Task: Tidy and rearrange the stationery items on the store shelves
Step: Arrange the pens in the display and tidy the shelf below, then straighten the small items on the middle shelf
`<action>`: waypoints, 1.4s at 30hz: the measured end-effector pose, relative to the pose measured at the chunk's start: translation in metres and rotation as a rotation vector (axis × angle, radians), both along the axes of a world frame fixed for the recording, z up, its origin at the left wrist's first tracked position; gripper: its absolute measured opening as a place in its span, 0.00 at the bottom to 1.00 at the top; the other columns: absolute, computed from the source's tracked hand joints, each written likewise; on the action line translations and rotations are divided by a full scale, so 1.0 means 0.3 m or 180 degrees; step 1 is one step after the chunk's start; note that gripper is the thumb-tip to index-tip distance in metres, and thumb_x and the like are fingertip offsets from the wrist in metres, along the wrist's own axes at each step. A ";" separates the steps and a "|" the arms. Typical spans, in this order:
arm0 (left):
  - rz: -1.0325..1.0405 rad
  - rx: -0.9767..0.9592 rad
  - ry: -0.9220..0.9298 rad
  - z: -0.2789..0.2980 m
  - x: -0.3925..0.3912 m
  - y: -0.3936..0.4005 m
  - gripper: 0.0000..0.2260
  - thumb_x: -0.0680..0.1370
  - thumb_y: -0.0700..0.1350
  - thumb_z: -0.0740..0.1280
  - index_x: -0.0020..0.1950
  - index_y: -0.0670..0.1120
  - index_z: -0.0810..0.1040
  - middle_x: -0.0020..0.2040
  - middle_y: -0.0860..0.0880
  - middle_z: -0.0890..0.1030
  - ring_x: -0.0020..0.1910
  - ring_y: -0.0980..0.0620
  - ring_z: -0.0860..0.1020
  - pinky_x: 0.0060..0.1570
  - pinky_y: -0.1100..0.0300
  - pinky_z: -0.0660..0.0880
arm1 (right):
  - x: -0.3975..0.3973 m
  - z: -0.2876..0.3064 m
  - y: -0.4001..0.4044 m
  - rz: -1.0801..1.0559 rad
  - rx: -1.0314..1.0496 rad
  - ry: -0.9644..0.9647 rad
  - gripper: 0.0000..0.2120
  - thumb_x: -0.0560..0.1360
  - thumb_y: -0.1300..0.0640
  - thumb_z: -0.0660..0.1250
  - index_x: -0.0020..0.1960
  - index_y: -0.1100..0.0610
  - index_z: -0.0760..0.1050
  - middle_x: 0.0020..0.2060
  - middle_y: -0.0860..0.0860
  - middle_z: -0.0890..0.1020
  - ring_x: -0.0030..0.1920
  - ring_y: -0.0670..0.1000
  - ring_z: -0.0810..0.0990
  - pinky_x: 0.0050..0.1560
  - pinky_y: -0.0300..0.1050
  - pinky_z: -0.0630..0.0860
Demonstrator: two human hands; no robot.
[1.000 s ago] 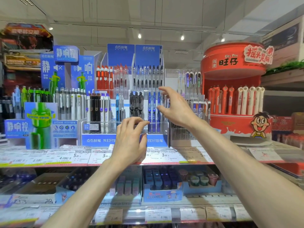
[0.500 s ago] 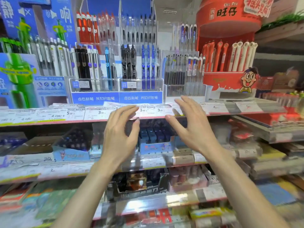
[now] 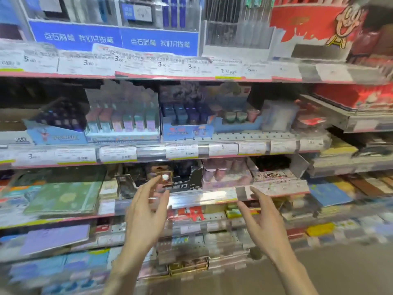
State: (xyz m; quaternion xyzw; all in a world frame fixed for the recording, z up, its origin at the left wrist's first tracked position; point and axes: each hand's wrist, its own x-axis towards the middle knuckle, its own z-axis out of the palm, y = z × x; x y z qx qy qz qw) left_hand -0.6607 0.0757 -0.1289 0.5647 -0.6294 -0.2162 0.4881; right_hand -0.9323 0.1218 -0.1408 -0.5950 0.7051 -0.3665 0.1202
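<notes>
While your left hand [image 3: 146, 213] and right hand [image 3: 263, 222] hovered spread and empty, the blue pen display [image 3: 116, 37] sat topmost, price tags [image 3: 119, 60] below it read 5.00 and 3.00, and a black box [image 3: 180, 182] stood just beyond your fingertips.

Blue sign panels [image 3: 116, 37] with white lettering, top shelf. Red display stand [image 3: 306, 22] bearing a yellow-and-black cartoon figure. White price labels [image 3: 148, 64], black numerals, pink-red strip below. Light blue box [image 3: 187, 129] holding dark blue and purple packs. Pastel row [image 3: 121, 123]: pink, teal, lilac. Black box [image 3: 182, 184] with white characters. Green patterned pad [image 3: 63, 196], possibly floral; blurred. Lilac pad [image 3: 55, 236], plain.
</notes>
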 end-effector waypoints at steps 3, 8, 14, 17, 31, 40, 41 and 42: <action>0.0173 0.0101 -0.0075 -0.041 -0.074 0.019 0.16 0.79 0.53 0.67 0.66 0.63 0.73 0.52 0.64 0.78 0.46 0.64 0.78 0.51 0.54 0.78 | -0.102 -0.030 -0.015 -0.0093 0.0018 -0.0093 0.29 0.77 0.36 0.61 0.74 0.47 0.65 0.67 0.46 0.74 0.65 0.49 0.74 0.61 0.47 0.72; 0.0311 0.0122 0.0034 -0.032 -0.252 -0.014 0.16 0.78 0.54 0.67 0.65 0.62 0.72 0.52 0.60 0.80 0.46 0.61 0.80 0.48 0.54 0.80 | -0.290 -0.011 -0.094 -0.0079 -0.0015 -0.0357 0.25 0.78 0.38 0.62 0.72 0.46 0.67 0.61 0.44 0.75 0.56 0.46 0.75 0.55 0.44 0.69; 0.0416 -0.0202 -0.0273 0.085 -0.464 -0.091 0.15 0.79 0.52 0.67 0.65 0.58 0.73 0.53 0.60 0.79 0.48 0.61 0.78 0.50 0.56 0.77 | -0.497 0.073 -0.219 0.0035 -0.0472 -0.0224 0.21 0.79 0.42 0.65 0.68 0.49 0.71 0.59 0.46 0.78 0.55 0.48 0.78 0.53 0.47 0.74; 0.0505 -0.0418 -0.0584 0.148 -0.519 -0.129 0.16 0.79 0.52 0.67 0.66 0.55 0.74 0.53 0.59 0.79 0.48 0.62 0.77 0.50 0.59 0.75 | -0.546 0.146 -0.284 0.0156 -0.0617 -0.0112 0.22 0.78 0.38 0.62 0.66 0.49 0.72 0.54 0.45 0.79 0.49 0.47 0.77 0.47 0.45 0.71; 0.0394 -0.1326 -0.2165 0.223 -0.495 -0.355 0.12 0.77 0.50 0.66 0.57 0.47 0.81 0.52 0.50 0.75 0.52 0.49 0.73 0.48 0.55 0.69 | -0.449 0.334 -0.486 0.0771 -0.0598 0.1130 0.11 0.80 0.47 0.64 0.59 0.50 0.77 0.50 0.44 0.73 0.49 0.49 0.78 0.44 0.46 0.71; 0.0061 -0.1185 -0.1942 0.184 -0.462 -0.423 0.15 0.79 0.55 0.61 0.55 0.49 0.81 0.47 0.53 0.78 0.49 0.48 0.75 0.47 0.52 0.71 | -0.339 0.517 -0.595 0.0471 -0.0427 0.1668 0.14 0.80 0.53 0.61 0.64 0.54 0.75 0.68 0.53 0.71 0.54 0.64 0.80 0.51 0.55 0.76; 0.0057 -0.1177 -0.1909 0.185 -0.461 -0.425 0.15 0.78 0.56 0.61 0.54 0.49 0.81 0.46 0.53 0.78 0.49 0.48 0.76 0.47 0.52 0.71 | -0.326 0.526 -0.617 0.0485 -0.0374 0.1715 0.15 0.79 0.55 0.62 0.65 0.54 0.74 0.69 0.54 0.70 0.56 0.64 0.79 0.52 0.55 0.76; 0.0051 -0.1170 -0.1869 0.188 -0.460 -0.425 0.15 0.78 0.56 0.61 0.54 0.49 0.81 0.46 0.54 0.78 0.49 0.49 0.76 0.47 0.52 0.71 | -0.318 0.530 -0.636 0.0497 -0.0307 0.1754 0.16 0.79 0.56 0.62 0.66 0.53 0.73 0.69 0.55 0.71 0.57 0.64 0.79 0.52 0.55 0.76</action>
